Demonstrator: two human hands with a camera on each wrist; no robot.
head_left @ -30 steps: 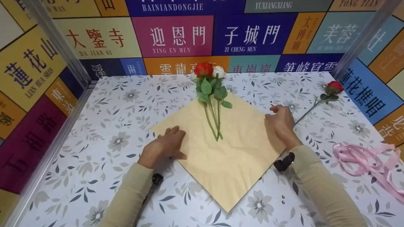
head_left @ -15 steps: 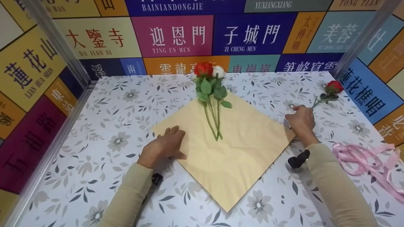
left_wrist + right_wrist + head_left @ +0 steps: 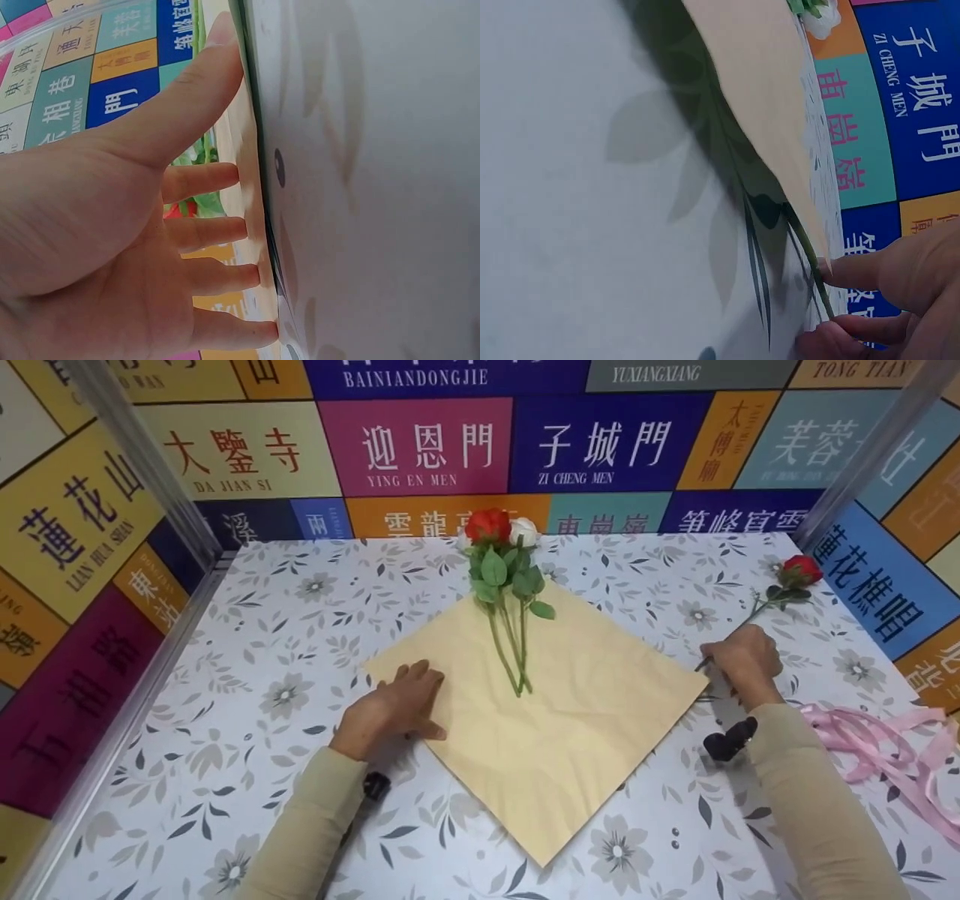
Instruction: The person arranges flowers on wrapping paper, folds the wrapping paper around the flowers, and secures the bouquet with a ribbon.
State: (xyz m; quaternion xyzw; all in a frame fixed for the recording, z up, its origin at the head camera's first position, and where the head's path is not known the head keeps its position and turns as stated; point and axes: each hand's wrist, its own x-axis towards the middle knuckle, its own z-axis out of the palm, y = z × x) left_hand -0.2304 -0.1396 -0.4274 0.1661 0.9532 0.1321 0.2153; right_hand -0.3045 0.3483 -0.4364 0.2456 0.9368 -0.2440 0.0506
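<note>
A square of tan wrapping paper (image 3: 570, 765) lies cornerwise on the table. Across its far corner lies a small bunch of red and white roses (image 3: 491, 566), stems pointing toward me. My left hand (image 3: 394, 705) rests with spread fingers on the paper's left side; in the left wrist view its fingertips (image 3: 225, 229) touch the sheet. Just off the right corner, my right hand (image 3: 750, 664) holds the stem of a single red rose (image 3: 801, 571). The right wrist view shows that green stem (image 3: 804, 238) between thumb and fingers, its lower end close to the paper's edge.
A loose pink ribbon (image 3: 892, 742) lies on the right, beside my right forearm. The table is covered with a white leaf-and-flower cloth (image 3: 285, 780). Panels with colourful lettering (image 3: 420, 442) stand along the back and both sides.
My right hand has moved right, off the paper's right side, and now holds the single rose's stem. The left hand has stayed in place on the paper.
</note>
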